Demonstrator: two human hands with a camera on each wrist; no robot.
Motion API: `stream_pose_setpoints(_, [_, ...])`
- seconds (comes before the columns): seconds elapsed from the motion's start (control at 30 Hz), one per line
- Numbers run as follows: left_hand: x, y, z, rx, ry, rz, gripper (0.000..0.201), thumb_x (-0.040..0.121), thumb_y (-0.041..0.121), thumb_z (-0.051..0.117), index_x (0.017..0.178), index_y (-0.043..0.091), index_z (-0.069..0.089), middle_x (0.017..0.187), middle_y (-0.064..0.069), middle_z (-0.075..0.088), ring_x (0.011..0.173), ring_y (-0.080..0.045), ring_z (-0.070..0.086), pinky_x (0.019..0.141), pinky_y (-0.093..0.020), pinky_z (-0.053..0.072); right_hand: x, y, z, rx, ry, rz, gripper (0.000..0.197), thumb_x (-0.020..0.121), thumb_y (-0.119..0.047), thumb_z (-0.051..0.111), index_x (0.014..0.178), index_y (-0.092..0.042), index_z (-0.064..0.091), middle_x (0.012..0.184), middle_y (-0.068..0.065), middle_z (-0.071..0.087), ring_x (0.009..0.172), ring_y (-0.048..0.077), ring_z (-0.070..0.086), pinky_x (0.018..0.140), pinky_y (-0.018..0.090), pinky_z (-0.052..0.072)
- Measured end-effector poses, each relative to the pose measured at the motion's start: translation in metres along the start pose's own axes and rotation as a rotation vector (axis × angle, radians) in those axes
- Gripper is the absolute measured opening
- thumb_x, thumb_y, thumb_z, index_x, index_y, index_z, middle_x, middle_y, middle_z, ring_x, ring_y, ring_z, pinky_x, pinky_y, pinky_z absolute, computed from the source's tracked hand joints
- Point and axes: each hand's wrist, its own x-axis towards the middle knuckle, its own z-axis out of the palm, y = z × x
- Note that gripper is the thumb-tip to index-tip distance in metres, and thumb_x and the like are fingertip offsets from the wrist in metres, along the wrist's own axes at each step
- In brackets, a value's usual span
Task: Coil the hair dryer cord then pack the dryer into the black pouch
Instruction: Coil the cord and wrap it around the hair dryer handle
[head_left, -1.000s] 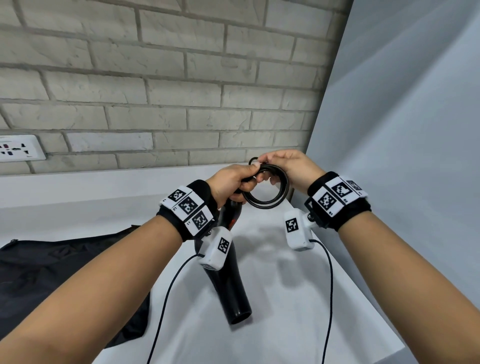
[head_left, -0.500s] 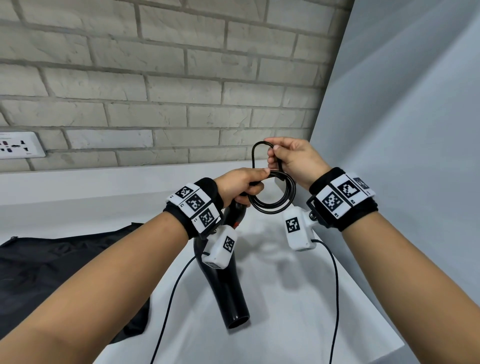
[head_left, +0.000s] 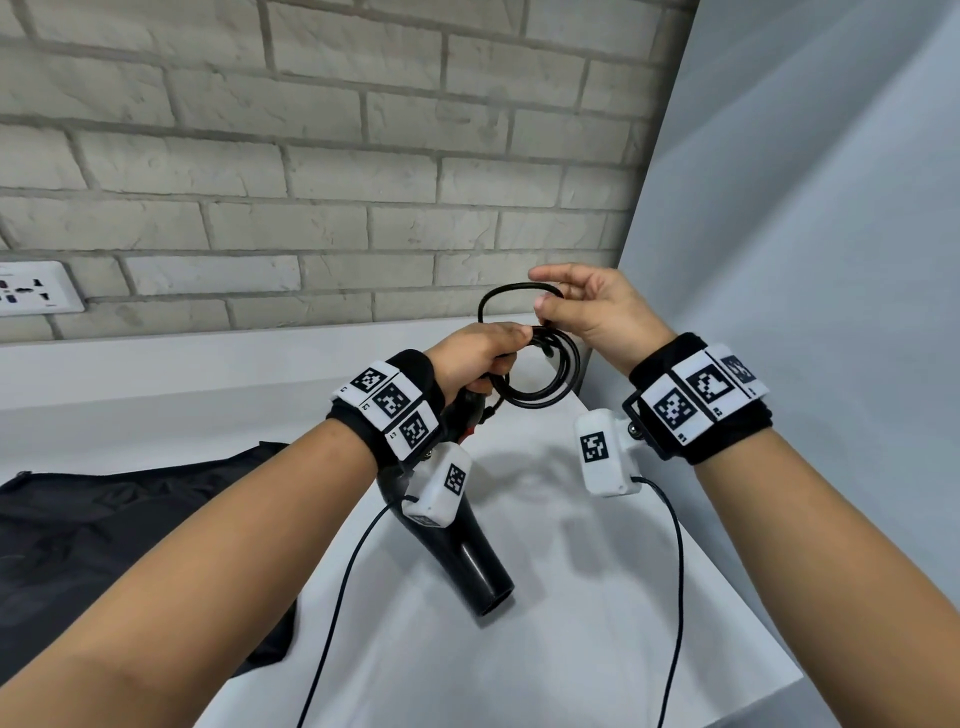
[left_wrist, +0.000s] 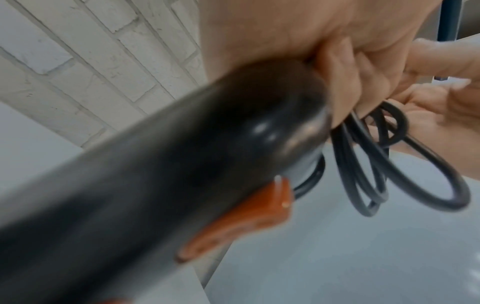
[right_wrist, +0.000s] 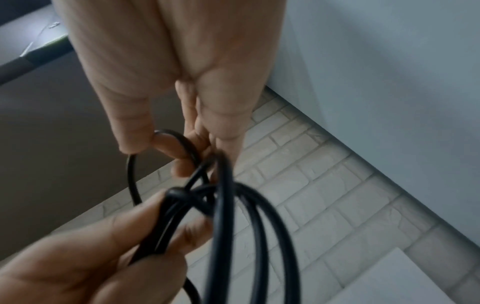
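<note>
A black hair dryer with an orange switch hangs nozzle-down above the white table, its handle gripped by my left hand. That same hand also pinches several loops of the black cord bunched beside the handle. My right hand, just right of and above the left, pinches a further loop of cord between thumb and fingers. The black pouch lies flat on the table at the left.
A brick wall rises behind the white table, with a socket plate at the left. A plain grey panel closes the right side. The table's front right edge runs close under my right forearm. Thin sensor cables hang from both wrists.
My right hand has lifted and drawn a fresh loop of cord up and over the coil. The left hand and dryer have risen slightly and stayed gripping.
</note>
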Motion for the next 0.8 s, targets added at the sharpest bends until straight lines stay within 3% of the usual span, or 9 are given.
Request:
stream_pose_setpoints(0.07, [0.002, -0.001, 0.0, 0.007, 0.045, -0.001, 0.031, 0.098, 0.023, 0.039, 0.068, 0.02, 0.044, 0.039, 0.015, 0.029, 0.036, -0.001, 0.021, 0.036, -0.013, 0.014, -0.003, -0.001, 0.0, -0.041, -0.018, -0.004, 0.015, 0.078, 0.009, 0.06, 0.084, -0.004, 0.061, 0.043, -0.012, 0.054, 0.046, -0.003, 0.051, 0.057, 0.007, 0.046])
stream_pose_setpoints(0.17, [0.005, -0.003, 0.0, 0.017, 0.075, 0.0, 0.032, 0.098, 0.023, 0.04, 0.067, 0.02, 0.044, 0.039, 0.015, 0.029, 0.04, -0.003, 0.02, 0.036, -0.014, 0.015, -0.003, 0.001, 0.003, -0.054, 0.02, -0.034, 0.029, 0.076, 0.011, 0.062, 0.062, -0.012, 0.051, 0.048, -0.009, 0.047, 0.045, -0.002, 0.042, 0.054, 0.009, 0.042])
stream_pose_setpoints(0.23, [0.004, -0.003, 0.001, 0.018, 0.066, -0.005, 0.032, 0.099, 0.023, 0.039, 0.068, 0.02, 0.047, 0.038, 0.014, 0.029, 0.041, -0.005, 0.019, 0.037, -0.014, 0.014, -0.001, 0.004, 0.004, -0.039, 0.08, -0.067, 0.036, 0.075, 0.01, 0.063, 0.057, -0.015, 0.044, 0.053, -0.004, 0.04, 0.05, 0.004, 0.036, 0.056, 0.016, 0.038])
stream_pose_setpoints(0.33, [0.002, -0.003, 0.005, 0.01, 0.025, 0.001, 0.033, 0.099, 0.018, 0.036, 0.069, 0.022, 0.049, 0.037, 0.015, 0.028, 0.033, -0.001, 0.021, 0.036, -0.014, 0.014, 0.004, 0.009, 0.005, -0.029, 0.119, -0.078, 0.047, 0.074, 0.009, 0.065, 0.051, -0.019, 0.034, 0.04, -0.015, 0.034, 0.049, 0.005, 0.028, 0.058, 0.025, 0.03])
stream_pose_setpoints(0.43, [0.004, -0.004, 0.008, 0.006, 0.004, 0.002, 0.035, 0.099, 0.014, 0.035, 0.069, 0.024, 0.05, 0.038, 0.015, 0.028, 0.033, 0.0, 0.02, 0.034, -0.012, 0.016, 0.003, 0.013, 0.01, -0.04, 0.121, -0.078, 0.049, 0.077, 0.005, 0.063, 0.049, -0.018, 0.029, 0.035, -0.016, 0.028, 0.04, -0.001, 0.028, 0.052, 0.023, 0.026])
stream_pose_setpoints(0.53, [0.006, -0.006, 0.008, 0.007, -0.007, -0.009, 0.03, 0.099, 0.016, 0.034, 0.081, 0.026, 0.056, 0.039, 0.016, 0.026, 0.034, -0.001, 0.02, 0.035, -0.013, 0.013, 0.001, 0.013, 0.011, 0.075, 0.133, -0.091, 0.045, 0.083, 0.006, 0.055, 0.051, -0.014, 0.03, 0.037, -0.015, 0.038, 0.045, -0.005, 0.046, 0.051, 0.014, 0.031])
stream_pose_setpoints(0.6, [0.006, -0.006, 0.009, 0.018, -0.016, 0.002, 0.026, 0.1, 0.021, 0.034, 0.095, 0.028, 0.058, 0.039, 0.016, 0.026, 0.035, -0.002, 0.02, 0.037, -0.013, 0.012, 0.002, 0.011, 0.01, 0.182, 0.156, -0.089, 0.043, 0.08, 0.002, 0.057, 0.048, -0.017, 0.036, 0.049, -0.008, 0.045, 0.05, 0.003, 0.041, 0.053, 0.015, 0.032])
stream_pose_setpoints(0.67, [0.007, -0.007, 0.01, 0.039, 0.012, 0.018, 0.023, 0.1, 0.024, 0.035, 0.106, 0.026, 0.057, 0.038, 0.015, 0.027, 0.035, -0.002, 0.022, 0.039, -0.014, 0.014, 0.002, 0.009, 0.01, 0.223, 0.17, -0.086, 0.038, 0.071, -0.008, 0.058, 0.04, -0.023, 0.042, 0.06, 0.004, 0.036, 0.056, 0.012, 0.031, 0.061, 0.023, 0.03])
stream_pose_setpoints(0.8, [0.008, -0.008, 0.015, 0.056, 0.13, 0.046, 0.02, 0.099, 0.028, 0.038, 0.103, 0.024, 0.057, 0.049, 0.011, 0.033, 0.039, -0.001, 0.025, 0.04, -0.014, 0.02, -0.001, 0.006, 0.011, 0.286, 0.184, -0.097, 0.036, 0.069, -0.009, 0.055, 0.038, -0.023, 0.044, 0.062, 0.004, 0.035, 0.059, 0.014, 0.03, 0.063, 0.026, 0.03])
